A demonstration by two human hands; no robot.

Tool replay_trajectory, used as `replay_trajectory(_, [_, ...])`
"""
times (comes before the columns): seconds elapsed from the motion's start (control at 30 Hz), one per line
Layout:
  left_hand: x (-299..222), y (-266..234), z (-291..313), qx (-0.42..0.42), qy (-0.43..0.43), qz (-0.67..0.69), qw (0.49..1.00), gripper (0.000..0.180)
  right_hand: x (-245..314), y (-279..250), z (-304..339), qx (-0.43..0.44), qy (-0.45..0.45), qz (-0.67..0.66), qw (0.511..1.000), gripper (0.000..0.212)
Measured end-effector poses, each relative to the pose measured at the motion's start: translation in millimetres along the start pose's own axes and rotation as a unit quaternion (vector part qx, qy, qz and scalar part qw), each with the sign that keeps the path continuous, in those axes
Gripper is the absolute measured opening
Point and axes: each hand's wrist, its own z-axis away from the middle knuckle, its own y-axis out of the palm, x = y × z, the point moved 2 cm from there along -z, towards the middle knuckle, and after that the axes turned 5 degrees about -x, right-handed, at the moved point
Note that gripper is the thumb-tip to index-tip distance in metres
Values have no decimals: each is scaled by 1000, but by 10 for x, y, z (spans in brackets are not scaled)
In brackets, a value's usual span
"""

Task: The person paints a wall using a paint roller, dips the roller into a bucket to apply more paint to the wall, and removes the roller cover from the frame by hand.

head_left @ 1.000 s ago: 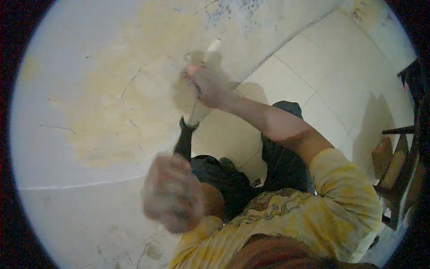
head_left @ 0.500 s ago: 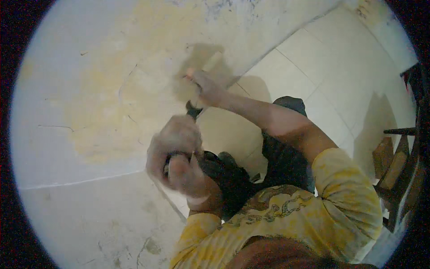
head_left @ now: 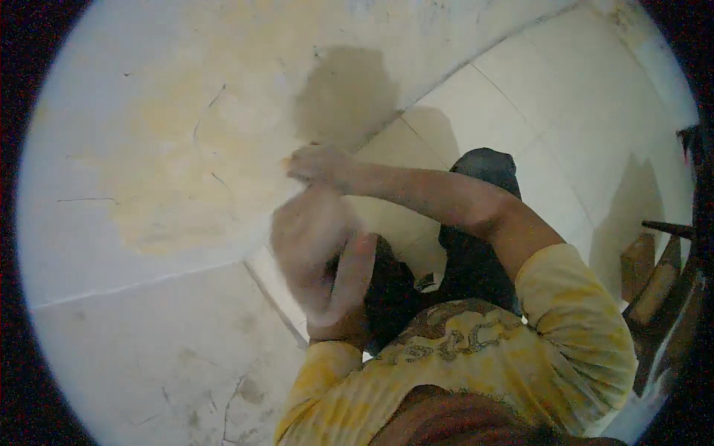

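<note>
My left hand (head_left: 316,249) is in front of my lap, smeared by motion. Its thumb stands apart from the curled fingers, with a dark gap between them; whether it holds anything cannot be made out. Just beyond it, against the stained wall, is my right hand (head_left: 321,163), its fingers bent and pressed together. What they hold, if anything, is hidden. The two hands nearly touch, or overlap in this view. No tool can be seen clearly in either hand.
The wall (head_left: 167,186) carries yellowish patches and thin cracks. Pale floor tiles (head_left: 543,126) stretch off to the right of my knees (head_left: 483,167). At the right edge stands dark wooden furniture (head_left: 651,275), casting a shadow. A low stained surface (head_left: 149,364) lies at the lower left.
My right hand has come back toward my left hand, which has shifted right and a little up. The dark, open-jawed wrench head that jutted from the left fist is out of sight.
</note>
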Motion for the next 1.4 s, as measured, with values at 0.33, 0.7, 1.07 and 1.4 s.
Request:
replay_trajectory(0.33, [501,43,-85,16,-111,93,989,31,-264,24,-21,245,178,98,948,23])
replay_trajectory(0.7, [-41,-579,55,-275,156,307,898,22,688,-709,-522,162,91,-100,977,12])
replay_trajectory(1.07, [486,-86,-75,-214,130,25,968,25,191,-527,-293,310,211,14,927,12])
replay_trajectory(1.4, [1127,13,139,-181,-77,147,969,30,6,-317,-101,347,316,-31,883,25])
